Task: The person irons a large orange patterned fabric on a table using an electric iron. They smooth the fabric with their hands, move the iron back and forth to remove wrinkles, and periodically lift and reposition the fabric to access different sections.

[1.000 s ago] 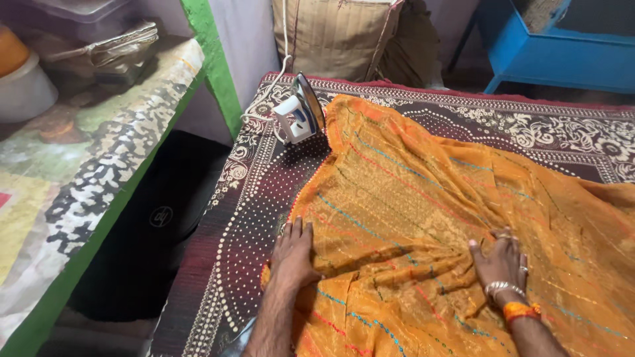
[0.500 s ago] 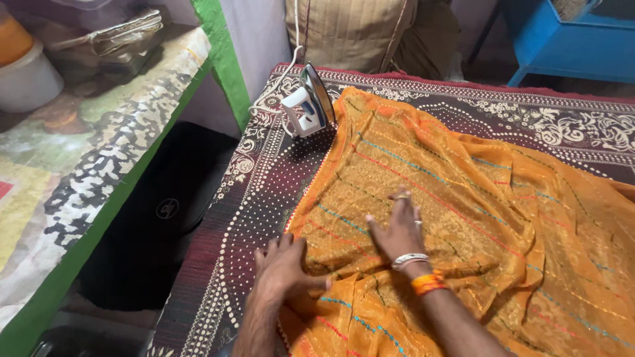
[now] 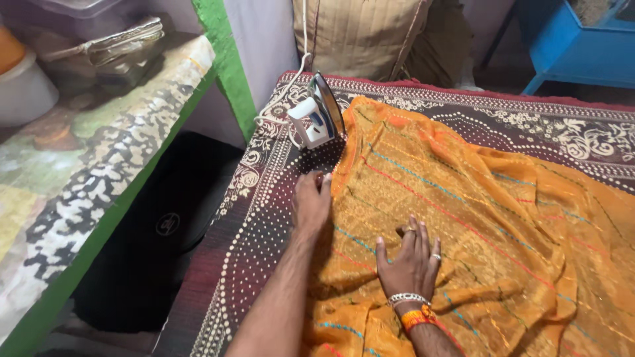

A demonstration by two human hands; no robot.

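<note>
The orange cloth (image 3: 476,225) is lying spread over the patterned maroon cover (image 3: 264,218) of the surface, reaching from near the far left corner across to the right edge and down to the near edge. The left hand (image 3: 312,201) is lying flat, fingers together and stretched out, right on the left border of the cloth, half on the fabric and half on the cover beside it; its grip is wide open and closing on nothing. The right hand (image 3: 411,261) is pressing down on the cloth just to the right of it and nearer the near edge, fingers splayed, palm down, grip fully open, holding nothing either. A ring is showing on one finger and bangles (image 3: 413,309) are sitting at that wrist. The fabric is bunching in soft folds around and below that hand.

The iron (image 3: 319,119) is standing upright on its heel at the far left corner of the surface, just beyond the left hand and touching the top edge of the cloth, its white cord (image 3: 294,73) running up past the far edge. Beyond the far edge a tan cushion (image 3: 360,36) is leaning. Off to the left a green-edged shelf (image 3: 99,172) is carrying a white bowl (image 3: 23,92).
</note>
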